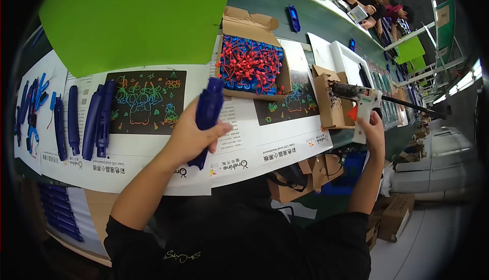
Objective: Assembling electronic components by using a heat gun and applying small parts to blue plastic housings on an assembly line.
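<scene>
Head view: my left hand (192, 132) gripping dark blue casing (209, 108) above printed sheet (199, 184). Right hand (375, 133) wrapped around glue gun (365, 109), by small cardboard box (331, 109). Hands well apart. Looks like gluing step; next move probably calls for steady casing, careful aim.

Bright tube lights (477, 70) glare between two and three o'clock; fisheye distortion bends edges toward a black rim.
</scene>
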Tool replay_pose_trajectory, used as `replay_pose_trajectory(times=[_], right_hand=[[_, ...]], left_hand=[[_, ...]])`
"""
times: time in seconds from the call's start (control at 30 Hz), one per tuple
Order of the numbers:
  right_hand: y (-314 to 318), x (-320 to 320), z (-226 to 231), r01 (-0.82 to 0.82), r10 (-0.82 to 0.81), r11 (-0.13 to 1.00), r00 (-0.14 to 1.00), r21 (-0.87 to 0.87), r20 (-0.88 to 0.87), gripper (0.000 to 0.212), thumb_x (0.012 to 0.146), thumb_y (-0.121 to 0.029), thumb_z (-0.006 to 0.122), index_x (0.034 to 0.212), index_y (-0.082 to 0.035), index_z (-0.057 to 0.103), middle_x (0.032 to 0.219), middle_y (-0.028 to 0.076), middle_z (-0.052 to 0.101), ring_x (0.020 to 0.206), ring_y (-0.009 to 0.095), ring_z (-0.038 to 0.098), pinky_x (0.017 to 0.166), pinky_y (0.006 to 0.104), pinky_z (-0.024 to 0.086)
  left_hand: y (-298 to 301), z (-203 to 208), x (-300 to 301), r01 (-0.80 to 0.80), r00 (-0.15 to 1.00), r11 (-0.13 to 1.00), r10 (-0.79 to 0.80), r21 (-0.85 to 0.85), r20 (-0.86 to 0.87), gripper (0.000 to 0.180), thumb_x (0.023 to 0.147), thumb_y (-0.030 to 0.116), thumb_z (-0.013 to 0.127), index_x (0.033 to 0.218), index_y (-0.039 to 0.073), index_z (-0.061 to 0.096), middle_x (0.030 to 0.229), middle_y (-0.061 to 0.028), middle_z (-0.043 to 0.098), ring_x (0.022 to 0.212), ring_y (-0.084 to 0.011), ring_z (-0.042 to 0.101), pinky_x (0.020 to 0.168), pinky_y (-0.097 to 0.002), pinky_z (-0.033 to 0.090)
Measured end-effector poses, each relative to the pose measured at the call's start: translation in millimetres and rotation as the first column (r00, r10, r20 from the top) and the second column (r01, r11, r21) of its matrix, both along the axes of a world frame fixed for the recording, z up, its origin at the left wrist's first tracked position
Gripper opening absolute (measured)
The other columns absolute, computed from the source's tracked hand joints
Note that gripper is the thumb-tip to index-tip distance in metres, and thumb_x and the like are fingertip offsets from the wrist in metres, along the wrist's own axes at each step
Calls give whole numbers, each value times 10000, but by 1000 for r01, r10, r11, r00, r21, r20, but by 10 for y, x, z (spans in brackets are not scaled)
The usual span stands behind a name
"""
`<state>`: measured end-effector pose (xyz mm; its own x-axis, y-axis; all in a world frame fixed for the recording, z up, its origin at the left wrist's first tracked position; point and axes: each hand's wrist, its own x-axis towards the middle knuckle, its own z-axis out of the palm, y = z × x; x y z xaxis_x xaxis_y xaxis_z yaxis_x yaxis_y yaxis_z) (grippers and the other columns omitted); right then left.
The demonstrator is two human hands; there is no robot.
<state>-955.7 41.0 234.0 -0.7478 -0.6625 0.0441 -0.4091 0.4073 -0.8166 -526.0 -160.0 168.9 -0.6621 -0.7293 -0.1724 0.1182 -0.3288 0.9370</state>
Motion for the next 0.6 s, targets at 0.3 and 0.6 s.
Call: replay_pose_trajectory(times=[0.3,0.6], right_hand=[[-2,-124,168,40,-44,999,957,19,285,423,598,-41,546,1013,31,589,839,100,620,659,184,598,587,295,481],[10,1086,764,-265,344,799,938,-539,49,586,536,-84,619,1090,46,481,1035,212,561,1102,362,512,1067,489,287]], left_hand=[[-28,-227,-46,187,966,917,-106,354,-236,388,984,352,274,1171,44,418,837,-111,553,628,-155,575,579,-308,507],[-44,-112,-46,169,979,907,-110,386,-171,400,990,280,321,1283,15,376,1048,-183,587,923,-261,633,795,-369,513]])
